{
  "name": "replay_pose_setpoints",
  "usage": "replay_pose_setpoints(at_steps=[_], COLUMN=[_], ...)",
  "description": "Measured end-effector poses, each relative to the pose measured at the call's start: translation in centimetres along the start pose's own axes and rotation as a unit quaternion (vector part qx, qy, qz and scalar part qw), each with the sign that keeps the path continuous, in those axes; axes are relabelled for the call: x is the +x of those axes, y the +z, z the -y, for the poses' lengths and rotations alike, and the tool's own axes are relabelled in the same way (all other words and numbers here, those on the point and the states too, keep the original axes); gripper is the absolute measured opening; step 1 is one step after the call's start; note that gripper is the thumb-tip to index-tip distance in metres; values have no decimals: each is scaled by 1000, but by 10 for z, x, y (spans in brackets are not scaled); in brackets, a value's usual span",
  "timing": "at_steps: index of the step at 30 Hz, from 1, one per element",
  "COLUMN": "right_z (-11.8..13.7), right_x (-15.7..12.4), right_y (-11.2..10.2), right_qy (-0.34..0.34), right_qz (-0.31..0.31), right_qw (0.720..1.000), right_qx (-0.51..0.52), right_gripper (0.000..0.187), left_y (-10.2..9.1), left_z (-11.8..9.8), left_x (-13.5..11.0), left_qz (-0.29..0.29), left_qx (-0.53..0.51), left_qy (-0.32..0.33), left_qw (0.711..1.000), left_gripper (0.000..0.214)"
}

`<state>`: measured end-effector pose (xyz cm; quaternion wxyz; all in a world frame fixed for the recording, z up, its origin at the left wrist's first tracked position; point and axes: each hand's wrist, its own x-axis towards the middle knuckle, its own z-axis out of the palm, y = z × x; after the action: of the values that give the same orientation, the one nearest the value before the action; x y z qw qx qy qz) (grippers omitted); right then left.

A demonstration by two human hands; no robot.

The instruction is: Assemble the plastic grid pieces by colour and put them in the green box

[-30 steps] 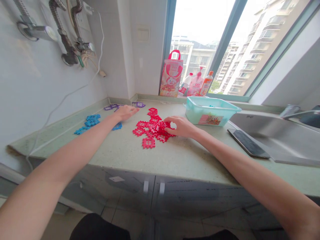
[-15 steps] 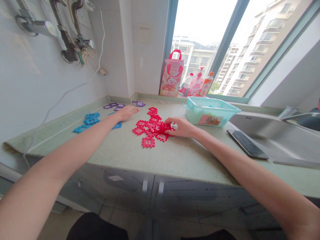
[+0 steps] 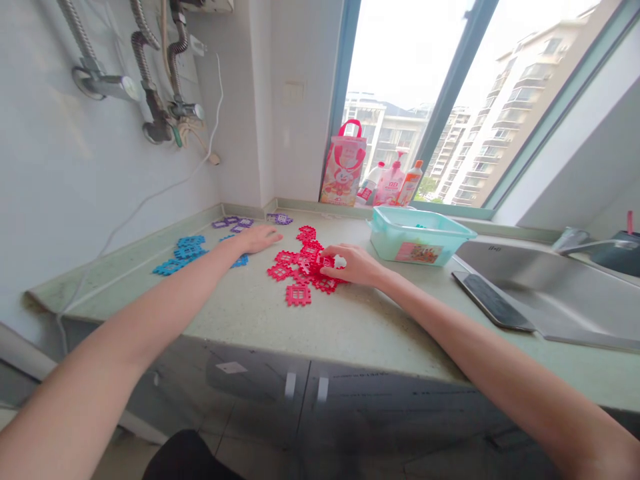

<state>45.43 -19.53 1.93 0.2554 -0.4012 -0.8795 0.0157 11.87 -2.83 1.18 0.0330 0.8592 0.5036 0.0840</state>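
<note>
A heap of red square plastic pieces (image 3: pixel 300 263) lies on the pale green counter (image 3: pixel 320 320). My right hand (image 3: pixel 353 265) rests at the heap's right edge with its fingers closed round a few red pieces and something small and white. Further left, my left hand (image 3: pixel 260 238) lies flat on the counter with fingers stretched out, holding nothing. Blue pieces (image 3: pixel 183 253) are just left of that hand, and purple pieces (image 3: pixel 237 222) lie beyond it near the wall. One red piece (image 3: pixel 298 294) sits apart in front of the heap.
A mint green plastic tub (image 3: pixel 417 241) stands right of the heap. A dark phone (image 3: pixel 493 301) lies beside the steel sink (image 3: pixel 555 287) at the right. A pink gift bag (image 3: pixel 343 163) and bottles (image 3: pixel 395 183) stand on the window sill. Pipes and a cable hang on the left wall.
My right hand has closed round some red pieces at the heap's edge and drawn them together. My left hand has stayed flat. The view has tilted slightly.
</note>
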Motion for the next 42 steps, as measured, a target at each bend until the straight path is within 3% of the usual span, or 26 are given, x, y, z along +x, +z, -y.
replay_pose_setpoints(at_steps=[7,12,16,20,23,26,29,31,35,42], right_z=[9,11,8,-7,-29,-54,-73,-81,-89,-98], right_x=[0,2,0,-6,-15,-32,-48,-56,-60,-60], right_y=[-2,-5,-18,-54,-92,-125,-143,-146,-146,-145], right_qy=[30,12,-44,-54,32,173,313,373,422,421], right_qz=[18,-10,-59,-159,-239,-278,-247,-211,-156,-108], right_qw=[999,998,991,967,941,900,863,854,857,870], right_qx=[-20,-57,-112,-192,-237,-287,-311,-295,-251,-231], right_gripper=[35,34,33,31,35,41,47,49,50,57], left_y=[-12,-33,-45,-45,-42,-39,-36,-35,-33,-30], left_z=[8,-11,-33,-55,-67,-72,-74,-77,-85,-82], left_x=[-1,-12,-22,-26,-27,-28,-27,-27,-29,-27], left_qz=[-13,-79,-124,-114,-59,-4,24,41,45,44], left_qx=[103,194,209,197,181,175,144,115,88,68], left_qy=[35,59,107,135,110,81,102,120,130,126], left_qw=[994,976,964,964,976,981,984,985,987,989], left_gripper=[80,70,59,50,38,34,34,34,33,36])
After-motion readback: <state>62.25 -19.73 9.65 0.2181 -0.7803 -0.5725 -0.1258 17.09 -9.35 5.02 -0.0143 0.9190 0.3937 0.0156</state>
